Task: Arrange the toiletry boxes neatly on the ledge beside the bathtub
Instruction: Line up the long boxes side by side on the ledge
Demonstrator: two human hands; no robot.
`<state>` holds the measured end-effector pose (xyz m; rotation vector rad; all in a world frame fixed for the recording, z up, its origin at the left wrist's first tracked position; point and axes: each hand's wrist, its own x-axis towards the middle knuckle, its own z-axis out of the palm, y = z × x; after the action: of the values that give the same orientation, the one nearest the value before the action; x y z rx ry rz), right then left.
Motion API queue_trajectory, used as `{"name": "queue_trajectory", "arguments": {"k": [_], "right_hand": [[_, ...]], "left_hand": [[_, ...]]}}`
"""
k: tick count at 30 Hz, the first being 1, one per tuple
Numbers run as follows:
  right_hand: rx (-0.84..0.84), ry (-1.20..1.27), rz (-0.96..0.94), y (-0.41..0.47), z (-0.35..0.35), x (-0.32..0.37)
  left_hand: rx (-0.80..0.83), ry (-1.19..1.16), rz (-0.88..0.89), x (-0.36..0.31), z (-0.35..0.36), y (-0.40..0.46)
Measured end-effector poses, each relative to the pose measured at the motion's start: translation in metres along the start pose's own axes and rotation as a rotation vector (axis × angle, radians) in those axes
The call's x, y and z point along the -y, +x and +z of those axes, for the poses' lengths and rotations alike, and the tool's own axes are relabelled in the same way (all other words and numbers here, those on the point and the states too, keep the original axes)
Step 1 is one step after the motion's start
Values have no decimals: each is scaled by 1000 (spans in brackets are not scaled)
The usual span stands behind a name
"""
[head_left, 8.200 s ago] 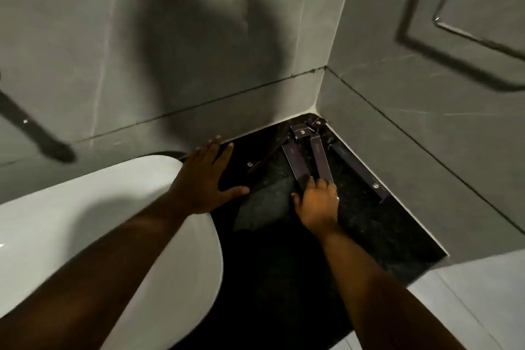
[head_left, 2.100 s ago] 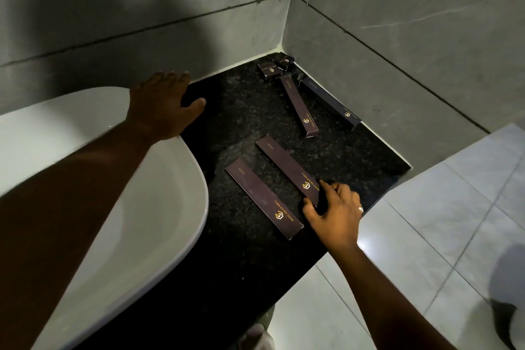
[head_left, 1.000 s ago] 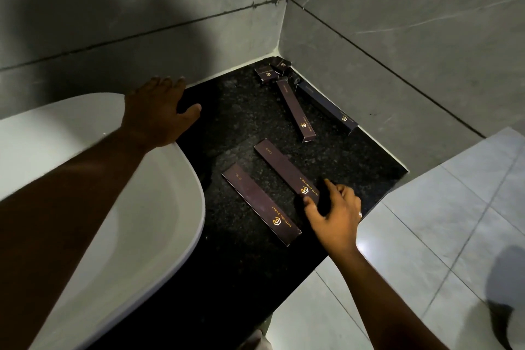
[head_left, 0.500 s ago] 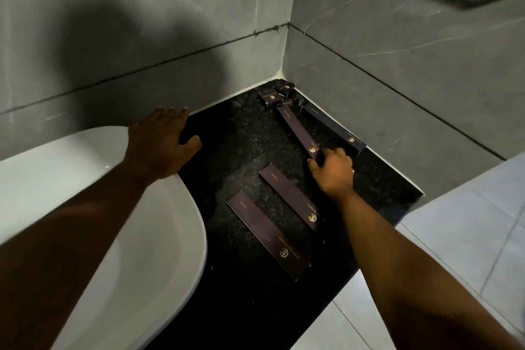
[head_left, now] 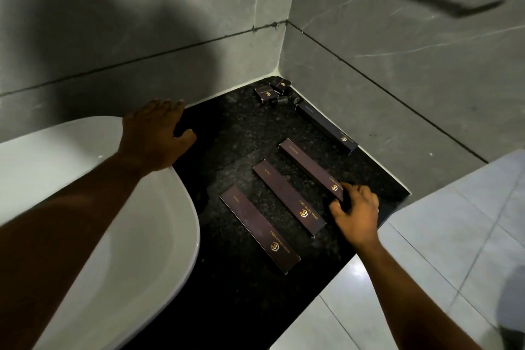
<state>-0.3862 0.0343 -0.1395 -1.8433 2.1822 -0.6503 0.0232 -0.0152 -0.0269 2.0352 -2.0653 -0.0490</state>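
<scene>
Leaning over a black speckled stone ledge set into a corner of grey tiled walls, a person works with two bare hands. The left hand rests palm down with its fingers spread wide, at the ledge's left edge where it meets the rim of a white oval bathtub; it holds nothing.

Three long, flat, dark purple cardboard boxes with gold logos lie side by side near the ledge's front edge, all slanted the same way and roughly parallel with small gaps between them. The nearest long box sits closest to the front edge and the tub. The middle long box lies just beside it. The third long box lies farthest toward the right edge. The right hand is at this third box's near end, fingers curled and thumb out, fingertips touching the end of the box; whether they actually pinch it I cannot tell.

A fourth long dark box lies along the ledge's right edge against the wall. Two small square dark boxes are bunched in the far corner, with small dark objects beside them too dim to identify. Pale floor tiles show beyond the ledge's front edge.
</scene>
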Motion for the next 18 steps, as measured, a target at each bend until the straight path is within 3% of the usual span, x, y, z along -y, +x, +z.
{"name": "queue_trajectory", "arguments": {"k": [18], "right_hand": [[5,11,-19,-1,0,-2]], "left_hand": [[43,-5,-12,-6,-6,-1]]}}
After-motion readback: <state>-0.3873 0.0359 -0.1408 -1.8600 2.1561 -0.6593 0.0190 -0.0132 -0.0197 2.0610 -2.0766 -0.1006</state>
